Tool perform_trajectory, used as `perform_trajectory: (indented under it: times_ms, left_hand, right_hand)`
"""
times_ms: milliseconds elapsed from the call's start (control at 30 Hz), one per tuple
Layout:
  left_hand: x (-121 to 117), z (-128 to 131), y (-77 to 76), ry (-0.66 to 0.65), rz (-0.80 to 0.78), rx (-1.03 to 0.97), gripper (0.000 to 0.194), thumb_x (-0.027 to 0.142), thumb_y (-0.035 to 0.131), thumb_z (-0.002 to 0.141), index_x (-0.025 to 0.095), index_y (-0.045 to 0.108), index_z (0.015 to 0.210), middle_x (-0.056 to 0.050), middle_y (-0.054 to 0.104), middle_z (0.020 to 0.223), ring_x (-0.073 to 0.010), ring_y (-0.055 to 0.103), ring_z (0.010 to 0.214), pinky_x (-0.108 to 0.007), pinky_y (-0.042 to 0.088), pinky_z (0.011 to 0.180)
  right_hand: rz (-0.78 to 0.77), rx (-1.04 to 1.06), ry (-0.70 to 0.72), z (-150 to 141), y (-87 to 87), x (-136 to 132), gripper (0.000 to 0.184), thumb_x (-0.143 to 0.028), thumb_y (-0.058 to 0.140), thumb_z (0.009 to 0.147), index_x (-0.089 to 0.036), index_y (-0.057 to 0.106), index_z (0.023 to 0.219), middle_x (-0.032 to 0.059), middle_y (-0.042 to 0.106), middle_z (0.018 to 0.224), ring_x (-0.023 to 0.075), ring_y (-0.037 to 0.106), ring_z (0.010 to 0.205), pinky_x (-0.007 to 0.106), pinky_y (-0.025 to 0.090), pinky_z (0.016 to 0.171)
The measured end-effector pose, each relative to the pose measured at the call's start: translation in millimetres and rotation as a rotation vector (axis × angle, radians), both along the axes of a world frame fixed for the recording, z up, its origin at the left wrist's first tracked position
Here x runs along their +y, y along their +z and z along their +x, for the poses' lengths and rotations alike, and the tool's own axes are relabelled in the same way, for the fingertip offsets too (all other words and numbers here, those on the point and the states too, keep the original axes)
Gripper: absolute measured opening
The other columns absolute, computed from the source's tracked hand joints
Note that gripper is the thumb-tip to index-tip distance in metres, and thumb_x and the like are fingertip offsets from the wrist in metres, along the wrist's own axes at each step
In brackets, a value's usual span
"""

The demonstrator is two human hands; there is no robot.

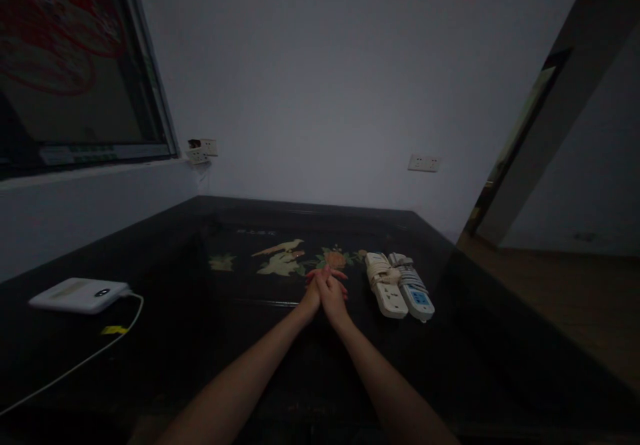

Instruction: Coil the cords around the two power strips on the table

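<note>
My left hand (312,293) and my right hand (332,296) are clasped together over the middle of the dark table (200,345), fingers laced and closed, with no object seen between them. Just to their right lie two power strips side by side. The nearer is a cream power strip (393,300) with its cord wound round its far half. Beside it rests a white power strip (419,302) with a blue socket face and a greyish cord wrapped round it. Both are apart from my hands.
On the left of the table lies a white power bank (83,296) with a white cable (90,352) running off toward the near left edge. A yellow tag (114,330) is by the cable. Wall sockets (424,163) sit above the table's back edge; a window (75,65) is at left.
</note>
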State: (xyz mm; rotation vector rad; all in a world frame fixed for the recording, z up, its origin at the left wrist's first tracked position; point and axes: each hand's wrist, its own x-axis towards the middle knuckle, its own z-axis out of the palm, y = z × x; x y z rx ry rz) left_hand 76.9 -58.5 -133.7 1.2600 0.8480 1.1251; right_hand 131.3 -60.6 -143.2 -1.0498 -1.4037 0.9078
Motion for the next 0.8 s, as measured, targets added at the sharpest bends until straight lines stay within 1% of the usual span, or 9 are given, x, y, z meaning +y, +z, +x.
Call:
perform_trajectory:
  times_ms: [133, 267, 367, 567, 667, 800]
  left_hand:
    - [3, 1, -0.6, -0.007, -0.050, -0.031, 0.048, 0.057, 0.034, 0.082, 0.017, 0.061, 0.084, -0.005, 0.060, 0.059, -0.0195, 0.059, 0.052, -0.028, 0.046, 0.051]
    - [1, 1, -0.3, 0.003, -0.034, -0.044, 0.047, 0.054, 0.033, 0.085, 0.017, 0.061, 0.084, -0.005, 0.061, 0.061, -0.0182, 0.060, 0.053, -0.026, 0.045, 0.052]
    - [-1, 1, 0.6, 0.006, -0.030, -0.037, 0.046, 0.052, 0.032, 0.087, 0.017, 0.061, 0.087, -0.005, 0.061, 0.060, -0.0182, 0.060, 0.054, -0.026, 0.045, 0.052]
    - [-1, 2, 2.7, -0.008, -0.043, -0.042, 0.048, 0.050, 0.029, 0.089, 0.015, 0.061, 0.085, -0.004, 0.059, 0.057, -0.0175, 0.058, 0.052, -0.026, 0.046, 0.052]
    - [-5, 1, 6.6, -0.007, -0.034, -0.046, 0.047, 0.050, 0.032, 0.088, 0.015, 0.063, 0.088, -0.006, 0.062, 0.061, -0.0191, 0.060, 0.055, -0.027, 0.047, 0.053]
    - [-11, 1, 12.9, -0.012, -0.022, -0.044, 0.052, 0.056, 0.034, 0.085, 0.014, 0.063, 0.095, -0.008, 0.064, 0.063, -0.0220, 0.063, 0.060, -0.028, 0.046, 0.052]
  right_hand:
    - [-0.003, 0.010, 0.009, 0, -0.8, 1, 0.043, -0.051, 0.042, 0.085, -0.018, 0.068, 0.079, 0.0095, 0.069, 0.081, 0.0245, 0.067, 0.085, 0.034, 0.050, 0.080]
    - [-0.004, 0.010, 0.015, 0, -4.4, 4, 0.045, -0.054, 0.041, 0.085, -0.017, 0.067, 0.082, 0.0094, 0.069, 0.082, 0.0233, 0.067, 0.081, 0.033, 0.051, 0.076]
    - [-0.004, -0.003, 0.018, 0, -3.9, 4, 0.045, -0.053, 0.041, 0.085, -0.016, 0.067, 0.083, 0.0096, 0.068, 0.081, 0.0235, 0.067, 0.078, 0.034, 0.051, 0.074]
    - [-0.018, -0.025, 0.030, 2, 1.0, 1, 0.042, -0.050, 0.041, 0.085, -0.016, 0.066, 0.084, 0.0103, 0.068, 0.083, 0.0241, 0.067, 0.082, 0.033, 0.050, 0.073]
    - [-0.022, -0.035, 0.026, 2, -0.2, 3, 0.045, -0.052, 0.040, 0.085, -0.017, 0.067, 0.083, 0.0108, 0.068, 0.083, 0.0249, 0.066, 0.085, 0.033, 0.051, 0.072]
    - [-0.011, -0.037, 0.027, 1, -4.8, 6, 0.046, -0.053, 0.039, 0.086, -0.018, 0.067, 0.085, 0.0092, 0.068, 0.084, 0.0231, 0.066, 0.082, 0.034, 0.051, 0.076]
